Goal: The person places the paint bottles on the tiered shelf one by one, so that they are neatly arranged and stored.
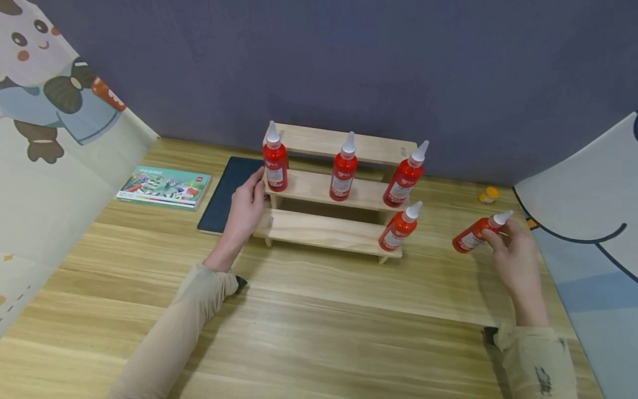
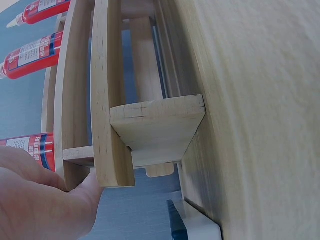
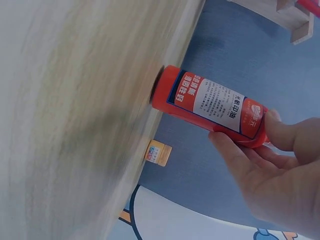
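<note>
A three-tier wooden stand [image 1: 329,224] is against the back wall. Three red stamp-ink bottles with white nozzle caps stand along its middle tier: left [image 1: 276,166], centre [image 1: 343,176] and right [image 1: 402,183]. Another red bottle [image 1: 397,231] is at the right end of the bottom tier. My left hand [image 1: 246,208] grips the left end of the middle tier, thumb and fingers around the board [image 2: 75,115]. Right of the stand, my right hand [image 1: 515,257] holds a tilted red ink bottle [image 3: 215,105] near its top. Whether its base touches the table is unclear.
A small yellow-capped jar [image 1: 488,194] is at the back right. Left of the stand lie a dark flat notebook [image 1: 226,191] and a green illustrated box or pad [image 1: 166,188]. Printed cloth panels [image 1: 598,183] border both sides of the wooden table [image 1: 319,332].
</note>
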Action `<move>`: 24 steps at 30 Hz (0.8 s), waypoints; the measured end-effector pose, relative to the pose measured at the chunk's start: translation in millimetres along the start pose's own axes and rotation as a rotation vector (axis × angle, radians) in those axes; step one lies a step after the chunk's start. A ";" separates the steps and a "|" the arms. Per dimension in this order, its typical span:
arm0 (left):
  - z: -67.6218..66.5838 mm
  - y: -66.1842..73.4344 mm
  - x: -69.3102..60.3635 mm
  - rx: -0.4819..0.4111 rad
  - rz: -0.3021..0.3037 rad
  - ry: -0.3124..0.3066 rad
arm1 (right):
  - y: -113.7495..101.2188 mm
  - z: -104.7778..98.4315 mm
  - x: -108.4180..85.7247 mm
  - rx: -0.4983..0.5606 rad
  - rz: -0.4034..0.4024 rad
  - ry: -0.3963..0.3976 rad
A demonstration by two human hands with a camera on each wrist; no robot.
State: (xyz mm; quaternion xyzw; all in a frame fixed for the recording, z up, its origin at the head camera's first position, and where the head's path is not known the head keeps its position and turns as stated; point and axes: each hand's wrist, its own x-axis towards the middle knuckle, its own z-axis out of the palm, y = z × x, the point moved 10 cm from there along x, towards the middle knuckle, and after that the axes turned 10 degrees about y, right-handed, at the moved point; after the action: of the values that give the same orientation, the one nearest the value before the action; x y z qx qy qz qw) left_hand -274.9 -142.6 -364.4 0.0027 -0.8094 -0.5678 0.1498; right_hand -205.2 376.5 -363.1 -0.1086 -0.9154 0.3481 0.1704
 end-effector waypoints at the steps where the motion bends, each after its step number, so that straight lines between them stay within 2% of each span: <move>1: -0.2 -0.1 0.0 0.001 0.000 0.000 | -0.8 -0.3 -0.6 0.004 -0.004 -0.001; 10: 0.2 0.3 -0.1 -0.003 -0.002 -0.001 | -9.9 -5.3 -8.7 0.008 -0.052 0.009; 19: -1.1 1.6 -0.3 0.018 0.012 0.008 | -30.7 -13.9 -16.8 -0.012 -0.167 0.050; 24: -2.1 3.4 -0.9 0.039 0.035 0.022 | -40.0 -17.1 -24.7 -0.020 -0.177 0.045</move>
State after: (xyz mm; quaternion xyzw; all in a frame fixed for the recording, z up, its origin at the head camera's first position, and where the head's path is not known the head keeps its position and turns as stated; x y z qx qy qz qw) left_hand -273.0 -143.2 -360.9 -0.0025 -0.8186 -0.5491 0.1684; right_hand -179.1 349.5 -330.1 -0.0367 -0.9208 0.3200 0.2201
